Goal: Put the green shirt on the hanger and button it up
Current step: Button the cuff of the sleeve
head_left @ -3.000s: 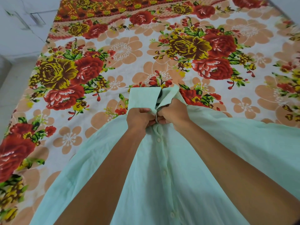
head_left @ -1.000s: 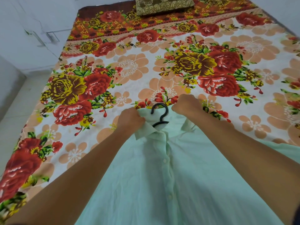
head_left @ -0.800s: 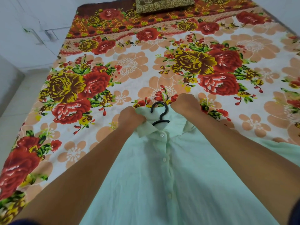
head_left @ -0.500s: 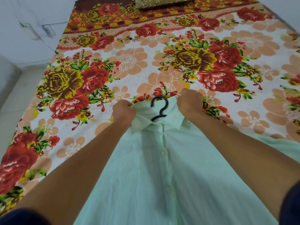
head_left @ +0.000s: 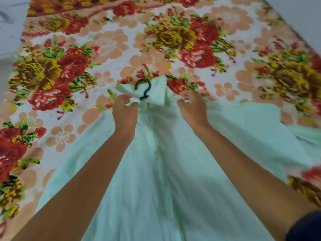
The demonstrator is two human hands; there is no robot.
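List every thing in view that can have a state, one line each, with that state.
green shirt: spread flat on the bed, front up, on the hanger; the picture is too blurred to tell if it is buttoned.
collar: bunched around the hook.
hanger hook: sticking out of the collar, lying on it.
left hand: pinches the collar beside the hook.
right hand: fingers curled on the shirt's shoulder.
floral bedsheet: spread flat.
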